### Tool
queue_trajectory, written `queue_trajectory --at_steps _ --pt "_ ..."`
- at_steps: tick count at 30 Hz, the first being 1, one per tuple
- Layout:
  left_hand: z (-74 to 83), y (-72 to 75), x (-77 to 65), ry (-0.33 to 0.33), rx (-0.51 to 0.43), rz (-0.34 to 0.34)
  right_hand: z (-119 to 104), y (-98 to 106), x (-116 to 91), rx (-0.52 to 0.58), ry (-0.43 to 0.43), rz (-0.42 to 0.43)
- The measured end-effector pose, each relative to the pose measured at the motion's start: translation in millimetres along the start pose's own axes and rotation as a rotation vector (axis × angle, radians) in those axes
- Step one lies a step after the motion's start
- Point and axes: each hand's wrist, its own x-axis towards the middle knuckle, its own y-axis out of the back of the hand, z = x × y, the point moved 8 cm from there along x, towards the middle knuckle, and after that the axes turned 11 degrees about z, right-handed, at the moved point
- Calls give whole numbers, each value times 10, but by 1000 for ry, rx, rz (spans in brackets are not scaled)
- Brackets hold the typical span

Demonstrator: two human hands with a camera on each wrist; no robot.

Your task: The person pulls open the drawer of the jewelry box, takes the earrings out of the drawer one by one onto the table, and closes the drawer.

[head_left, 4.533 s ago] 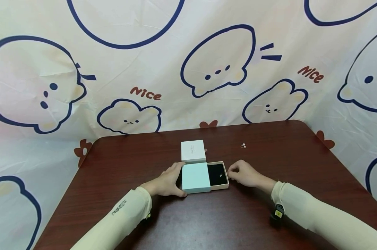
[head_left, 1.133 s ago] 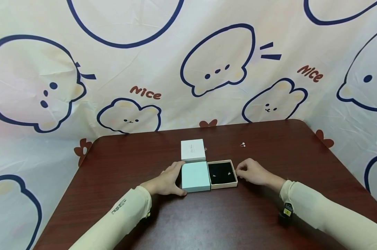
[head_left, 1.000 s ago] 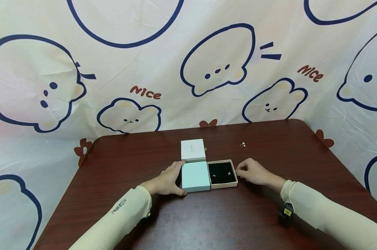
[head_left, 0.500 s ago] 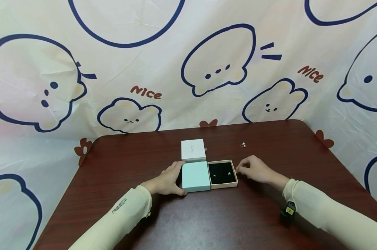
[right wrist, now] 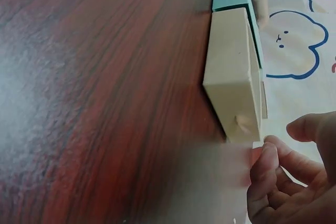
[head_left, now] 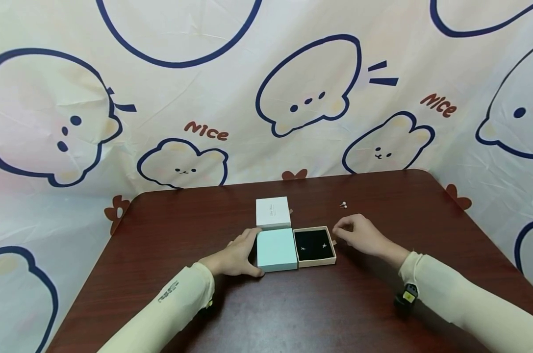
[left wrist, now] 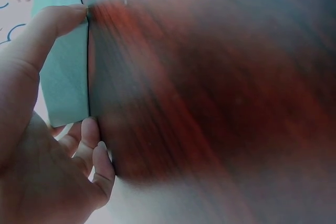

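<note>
My left hand (head_left: 235,252) grips the light-blue box sleeve (head_left: 277,250) at its left end, thumb on the near side and fingers round the far corner. In the left wrist view the thumb presses the sleeve's side (left wrist: 65,72). Against the sleeve's right end lies the cream box drawer (head_left: 317,263), drawn out, its black pad (head_left: 314,252) bearing two small star-shaped pieces like stud earrings (head_left: 324,245). Just right of the drawer my right hand (head_left: 363,235) holds nothing, thumb and fingertips apart, beside the small pull tab (right wrist: 242,124) on the drawer's end.
A white box (head_left: 272,211) with small lettering stands behind the blue sleeve. Two small white-headed studs (head_left: 343,205) lie farther back on the right. The dark wooden table (head_left: 266,314) ends at a printed cloth (head_left: 244,98) behind.
The drawer has slid right out of the sleeve, baring the second star piece. My right hand has since let go of the tab and moved slightly back. The left hand stays put.
</note>
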Motion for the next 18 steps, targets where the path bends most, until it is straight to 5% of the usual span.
queue_trajectory --at_steps 18 --pt "1 -3 -2 -13 1 0 -290 -18 -30 17 80 9"
